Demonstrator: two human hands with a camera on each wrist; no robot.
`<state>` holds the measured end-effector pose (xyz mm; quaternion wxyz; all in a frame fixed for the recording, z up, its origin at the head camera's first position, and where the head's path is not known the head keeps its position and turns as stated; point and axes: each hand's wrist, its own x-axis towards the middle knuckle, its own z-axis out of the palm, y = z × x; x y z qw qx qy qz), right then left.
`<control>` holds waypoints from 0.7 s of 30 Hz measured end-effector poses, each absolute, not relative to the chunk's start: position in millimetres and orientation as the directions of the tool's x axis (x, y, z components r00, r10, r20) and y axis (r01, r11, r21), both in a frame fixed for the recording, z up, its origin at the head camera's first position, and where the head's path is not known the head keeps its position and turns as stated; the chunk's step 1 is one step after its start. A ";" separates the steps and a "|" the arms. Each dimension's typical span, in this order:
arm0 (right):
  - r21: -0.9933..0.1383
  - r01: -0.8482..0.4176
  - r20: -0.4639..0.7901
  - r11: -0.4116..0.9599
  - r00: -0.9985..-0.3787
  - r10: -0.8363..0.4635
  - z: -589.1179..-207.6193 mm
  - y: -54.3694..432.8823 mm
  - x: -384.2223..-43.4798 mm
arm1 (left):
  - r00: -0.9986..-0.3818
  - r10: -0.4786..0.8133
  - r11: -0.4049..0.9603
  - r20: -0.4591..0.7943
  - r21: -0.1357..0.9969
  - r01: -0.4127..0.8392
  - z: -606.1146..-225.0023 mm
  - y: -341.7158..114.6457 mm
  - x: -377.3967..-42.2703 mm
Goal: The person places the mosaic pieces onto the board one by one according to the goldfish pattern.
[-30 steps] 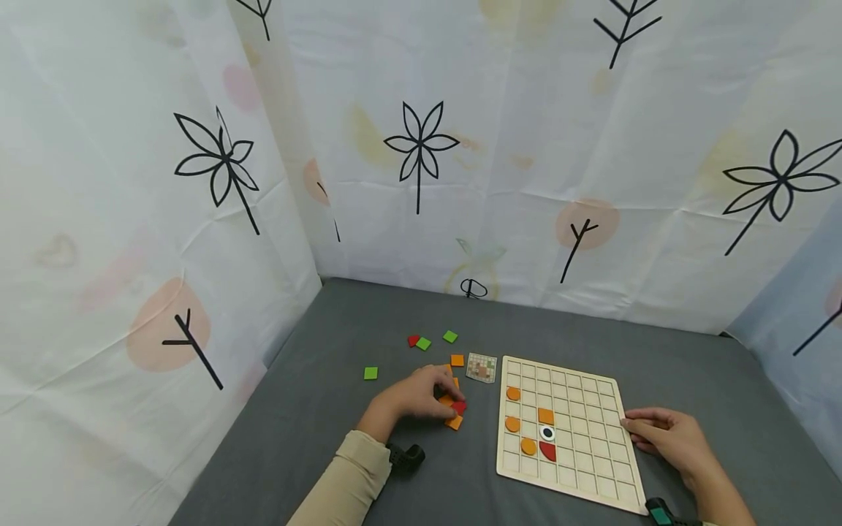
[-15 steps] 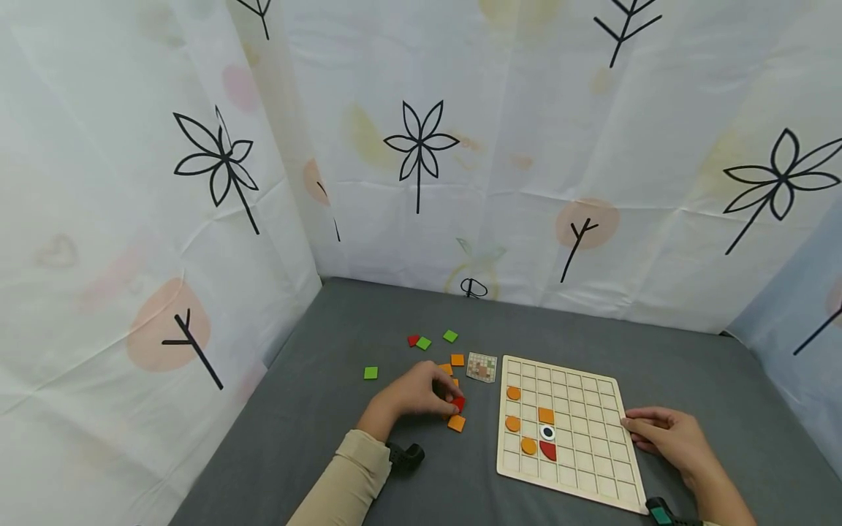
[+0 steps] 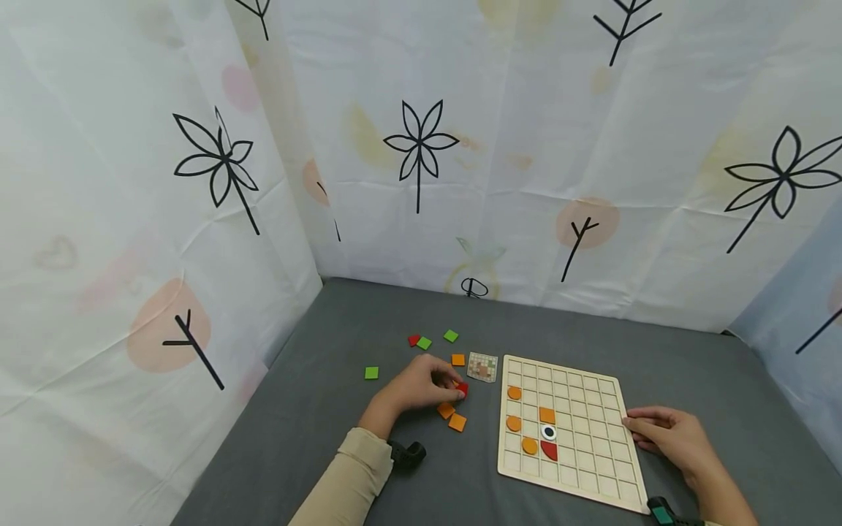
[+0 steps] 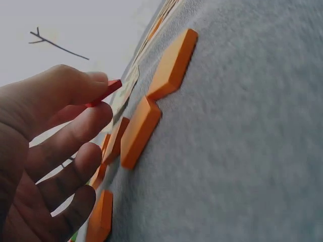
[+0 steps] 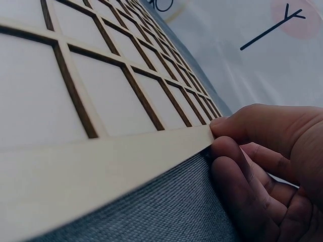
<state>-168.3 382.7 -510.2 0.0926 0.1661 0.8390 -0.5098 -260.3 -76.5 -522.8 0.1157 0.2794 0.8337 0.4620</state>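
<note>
Between its thumb and a fingertip, my left hand (image 3: 417, 383) pinches a small red tile (image 4: 114, 87), held above the cloth near several orange square tiles (image 3: 457, 423). Part of those tiles is hidden behind the hand in the head view. On the right, my right hand (image 3: 672, 437) pinches the right edge of a wooden grid board (image 5: 111, 161), thumb on top and fingers beneath. In the board's left part lie several orange round pieces (image 3: 529, 446), an orange square (image 3: 547, 416), a white disc with a black centre (image 3: 549, 432) and a red quarter-round (image 3: 549, 451).
A small printed grid card (image 3: 482, 367) lies left of the board. Farther back are a red piece (image 3: 414, 340) and green square tiles (image 3: 424, 343). Another green tile (image 3: 371, 372) lies to the left. Grey cloth (image 3: 316, 409) covers the table, and a patterned curtain (image 3: 526, 146) hangs behind.
My left hand has lifted the red tile off the orange tiles and moved it slightly up and away, uncovering more of the near orange tiles. The right hand stays on the board edge.
</note>
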 end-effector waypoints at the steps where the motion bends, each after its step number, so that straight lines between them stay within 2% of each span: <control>1: -0.825 0.372 -0.324 0.426 -0.928 0.184 -510.1 382.8 -168.6 | -0.819 0.569 0.414 0.073 0.835 0.362 -522.3 -75.0 -260.8; 14: -0.822 0.378 -0.328 0.427 -0.926 0.188 -509.9 382.2 -168.3 | -0.776 0.600 0.304 0.192 0.843 0.444 -514.5 -15.9 -267.7; 21: -0.823 0.376 -0.328 0.426 -0.926 0.184 -510.5 382.7 -168.3 | -0.756 0.625 0.308 0.197 0.827 0.470 -511.5 26.5 -267.8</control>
